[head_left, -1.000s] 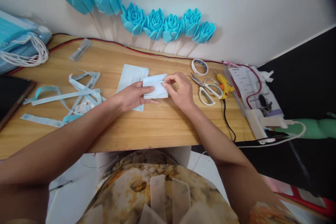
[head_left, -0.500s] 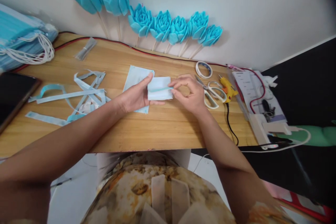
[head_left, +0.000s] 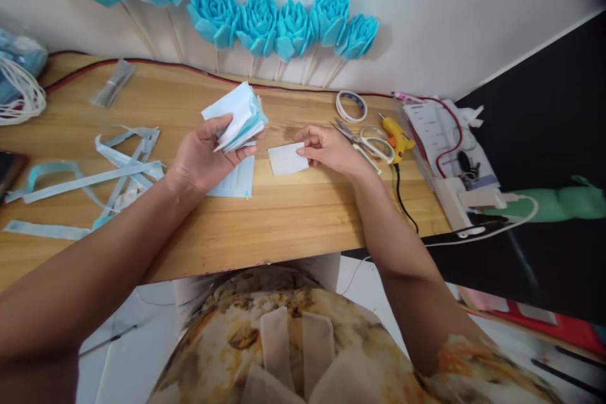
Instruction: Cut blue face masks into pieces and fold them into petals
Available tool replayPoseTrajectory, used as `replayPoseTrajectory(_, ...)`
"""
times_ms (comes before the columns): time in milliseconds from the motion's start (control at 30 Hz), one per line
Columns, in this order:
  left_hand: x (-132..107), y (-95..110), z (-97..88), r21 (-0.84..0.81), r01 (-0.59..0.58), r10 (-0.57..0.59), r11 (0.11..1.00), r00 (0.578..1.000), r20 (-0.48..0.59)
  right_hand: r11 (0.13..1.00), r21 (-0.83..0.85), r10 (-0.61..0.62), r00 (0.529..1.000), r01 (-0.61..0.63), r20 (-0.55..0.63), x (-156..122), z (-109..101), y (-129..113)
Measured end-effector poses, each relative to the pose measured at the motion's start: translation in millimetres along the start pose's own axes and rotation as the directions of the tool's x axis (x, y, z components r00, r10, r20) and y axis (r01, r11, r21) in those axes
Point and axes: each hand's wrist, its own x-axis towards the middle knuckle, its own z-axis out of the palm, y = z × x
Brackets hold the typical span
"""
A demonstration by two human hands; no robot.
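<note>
My left hand point(head_left: 201, 154) is lifted above the wooden desk point(head_left: 284, 214) and grips a small stack of light blue fabric sheets point(head_left: 239, 115), thumb on top. My right hand point(head_left: 329, 148) rests on the desk and pinches the right edge of a single white rectangular sheet point(head_left: 286, 159) lying flat. Another pale blue sheet point(head_left: 234, 182) lies on the desk under my left hand.
Blue fabric flowers on sticks point(head_left: 279, 28) lean on the wall. Cut blue strips point(head_left: 95, 173) lie at the left. Scissors point(head_left: 367, 139), a tape roll point(head_left: 351, 105), a yellow glue gun point(head_left: 395, 136) and a power strip with cables point(head_left: 454, 170) sit at the right.
The two hands came apart: my left hand lifted the blue stack up and left, while my right hand drew one white sheet off and laid it on the desk.
</note>
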Motion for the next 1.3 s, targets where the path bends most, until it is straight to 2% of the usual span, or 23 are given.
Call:
replayPoseTrajectory(100, 0, -4, 1.9, 0.038, 0.009, -0.007, 0.999, 0.999, -0.042, 0.975, -0.216, -0.078, 0.993, 0.057, -0.086, 0, 10, -1)
replayPoseTrajectory(167, 0, -9, 2.5, 0.079, 0.002, 0.001, 0.997, 0.999, -0.044, 0.933, -0.348, -0.127, 0.988, 0.087, -0.093, -1, 12, -6)
replayPoseTrajectory(267, 0, -19, 0.9, 0.180, -0.007, 0.003, 0.984, 1.000, 0.021, 0.874, -0.470, -0.200, 0.973, 0.123, -0.116, -6, 11, -16)
replayPoseTrajectory(333, -2, -25, -1.1, 0.248, -0.009, -0.020, 0.969, 0.993, 0.114, 0.859, -0.486, -0.311, 0.919, 0.162, -0.244, -10, 10, -21)
replayPoseTrajectory(400, -3, -29, -2.7, 0.301, -0.006, -0.054, 0.953, 0.981, 0.189, 0.850, -0.473, -0.428, 0.826, 0.230, -0.366, -15, 11, -27)
replayPoseTrajectory(433, -4, -30, -3.0, 0.321, -0.006, -0.065, 0.947, 0.975, 0.210, 0.837, -0.472, -0.477, 0.790, 0.277, -0.384, -18, 13, -30)
replayPoseTrajectory(500, -6, -31, -2.3, 0.348, -0.010, -0.075, 0.937, 0.970, 0.229, 0.790, -0.489, -0.559, 0.762, 0.370, -0.328, -22, 18, -35)
replayPoseTrajectory(633, -9, -31, 2.4, 0.361, -0.002, -0.091, 0.933, 0.967, 0.239, 0.712, -0.535, -0.620, 0.765, 0.454, -0.176, -23, 28, -37)
replayPoseTrajectory(867, -8, -31, 2.0, 0.363, 0.004, -0.109, 0.932, 0.957, 0.268, 0.707, -0.550, -0.607, 0.781, 0.444, -0.150, -17, 31, -28)
replayPoseTrajectory(1000, -8, -31, -0.2, 0.371, 0.001, -0.118, 0.929, 0.949, 0.292, 0.682, -0.569, -0.625, 0.770, 0.459, -0.128, -17, 31, -29)
replayPoseTrajectory(1167, -9, -30, 2.6, 0.363, 0.032, -0.138, 0.931, 0.954, 0.267, 0.677, -0.583, -0.609, 0.787, 0.449, -0.100, -16, 30, -28)
replayPoseTrajectory(1300, -7, -31, 3.5, 0.272, 0.053, -0.126, 0.961, 0.957, 0.260, 0.677, -0.541, -0.646, 0.755, 0.499, -0.111, -17, 29, -31)
